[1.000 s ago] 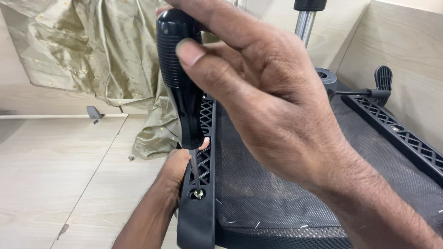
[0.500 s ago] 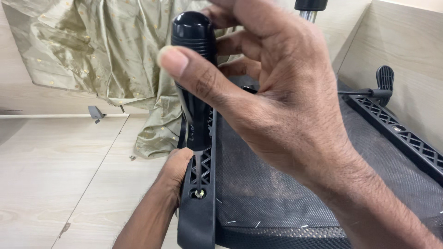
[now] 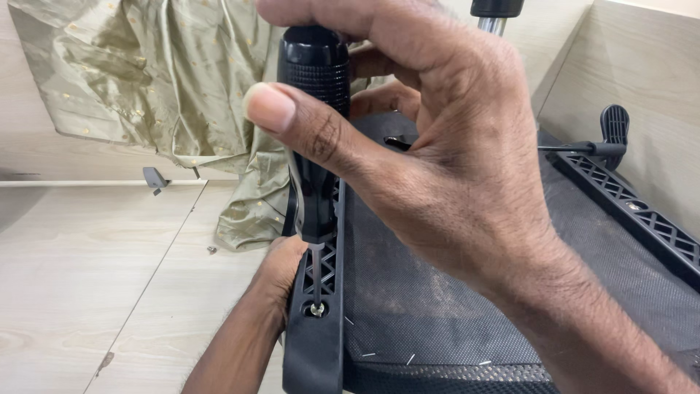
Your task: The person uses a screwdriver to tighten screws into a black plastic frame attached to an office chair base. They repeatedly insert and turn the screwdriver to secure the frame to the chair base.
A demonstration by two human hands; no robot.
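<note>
Head view: the right hand (image 3: 452, 168) grips the black screwdriver (image 3: 315, 138) upright, its tip seated in a screw (image 3: 316, 310) in the black plastic frame (image 3: 317, 343) of a mesh chair seat (image 3: 437, 292) lying on the floor. The left hand (image 3: 281, 273) clasps the frame's outer edge just beside the screw; olive-gold cloth (image 3: 160, 80) lies on the floor beyond.

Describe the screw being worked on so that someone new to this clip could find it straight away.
Start at the black mesh chair panel filling the lower right, then follow its black lattice frame rail on the left edge. The screw sits in a round recess near the rail's lower end, under the tip of the black-handled screwdriver held by the right hand, beside the left hand. It is the only shiny metal spot there.
</note>
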